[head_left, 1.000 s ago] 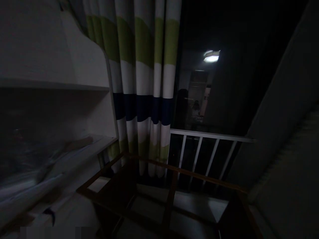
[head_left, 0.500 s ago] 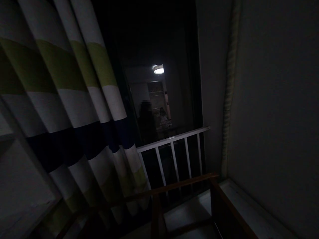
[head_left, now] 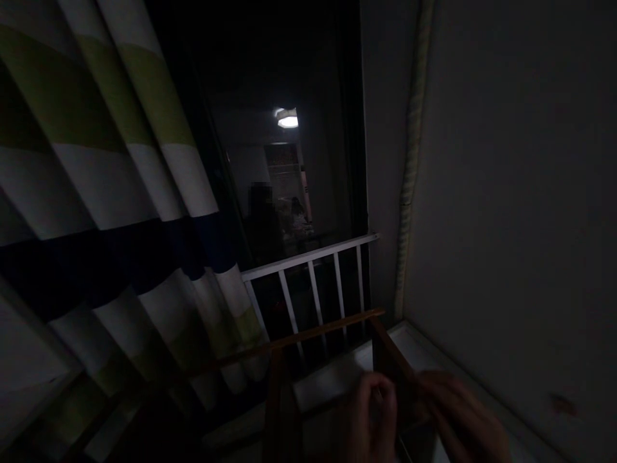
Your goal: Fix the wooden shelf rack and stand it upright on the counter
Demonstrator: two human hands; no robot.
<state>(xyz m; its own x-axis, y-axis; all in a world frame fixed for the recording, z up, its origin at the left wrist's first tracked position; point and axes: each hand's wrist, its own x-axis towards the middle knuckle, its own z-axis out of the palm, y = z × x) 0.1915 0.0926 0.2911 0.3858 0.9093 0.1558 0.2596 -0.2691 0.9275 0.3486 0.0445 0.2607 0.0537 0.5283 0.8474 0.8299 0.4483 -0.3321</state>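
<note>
My left hand [head_left: 372, 421] is low in the view, in front of the wooden frame. Its thumb and fingers curl together in a closed pinch, and anything between the tips is too dark to make out. To its right, my right hand [head_left: 465, 418] points its fingers leftward, pressed together and blurred. Their tips overlap the edge of a brown wooden side panel [head_left: 393, 354]; whether they touch it I cannot tell. A small gap separates the two hands.
A brown wooden rail [head_left: 318, 332] crosses in front of a white metal railing [head_left: 311, 256] and a dark window [head_left: 328, 161] reflecting a lamp and a person's silhouette. A striped curtain [head_left: 139, 180] hangs left. A wrapped pipe [head_left: 409, 167] runs down beside the wall [head_left: 511, 193] at right.
Both my hands have come into view from the bottom right. The curtain, window and railing have shifted left and slightly up in the view.
</note>
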